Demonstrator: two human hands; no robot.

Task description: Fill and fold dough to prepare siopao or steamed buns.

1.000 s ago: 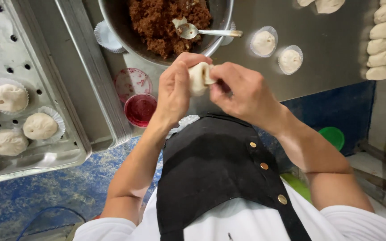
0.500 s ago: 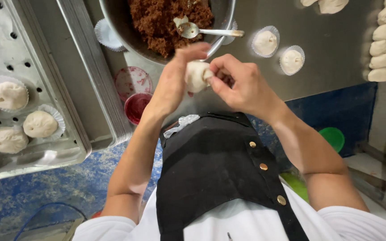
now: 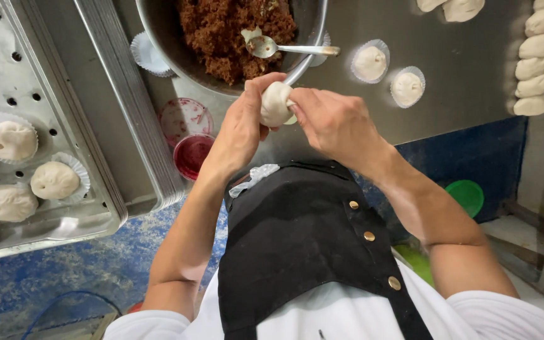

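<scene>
Steel worktop [image 3: 473,94] runs across the upper part of the view, with blue speckled floor [image 3: 83,271] below it and the person's black apron [image 3: 303,245] in the foreground.

Both hands meet just in front of a large metal bowl [image 3: 158,38] of brown minced filling [image 3: 221,31]. The left hand [image 3: 237,135] is cupped around a white dough ball [image 3: 275,104], thumb and fingers wrapped up its side. The right hand [image 3: 332,123] grips the same ball from the other side, its fingertips pinching at the top edge. Half a second ago the dough sat lower between the hands and looked flatter; a second ago it showed as a folded piece. It now reads as a rounder, closed lump held slightly higher, nearer the bowl's rim. Judgement: the wrapper is being gathered shut and is nearly sealed.

A spoon [image 3: 266,47] rests in the filling, handle over the rim; its position is unchanged. Two finished buns in paper cups [image 3: 388,75] stand on the worktop to the right. More buns [image 3: 29,176] sit on a perforated tray [image 3: 7,75] to the left. A small red dish [image 3: 193,154] and its clear lid [image 3: 184,116] lie between tray and bowl. Dough pieces [image 3: 543,63] line the far right.
</scene>
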